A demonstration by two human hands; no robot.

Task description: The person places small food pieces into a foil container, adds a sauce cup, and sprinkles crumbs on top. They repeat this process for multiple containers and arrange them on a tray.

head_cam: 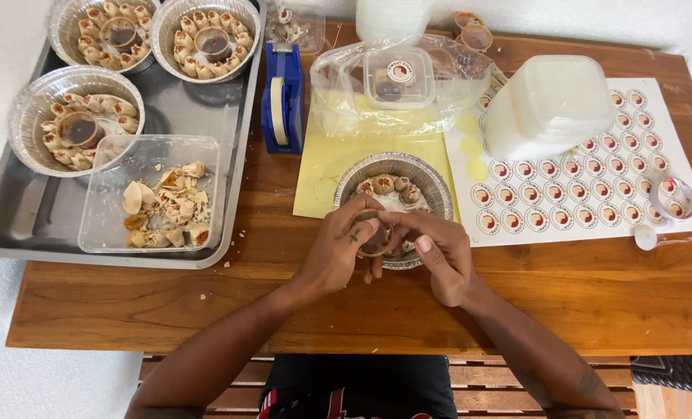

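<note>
Head view: looking down at a wooden table (361,310) with two bare hands meeting at its middle
Left hand (338,252): fingers curled around a small round sauce cup (374,237), gripping it from the left
Right hand (439,252): thumb and fingers pinched on the same cup from the right
Sauce cup: held over the near rim of a foil bowl (433,180), between both hands
Foil bowl: holds a few dumplings (392,186) along its far side, sits on a yellow sheet (319,174)
Left side: metal tray (27,225) with three filled foil bowls and a clear tub of scraps (163,206)
Behind: blue tape dispenser (284,97)
Right side: sticker sheet (579,194) under a stack of clear lids (548,105)
</note>
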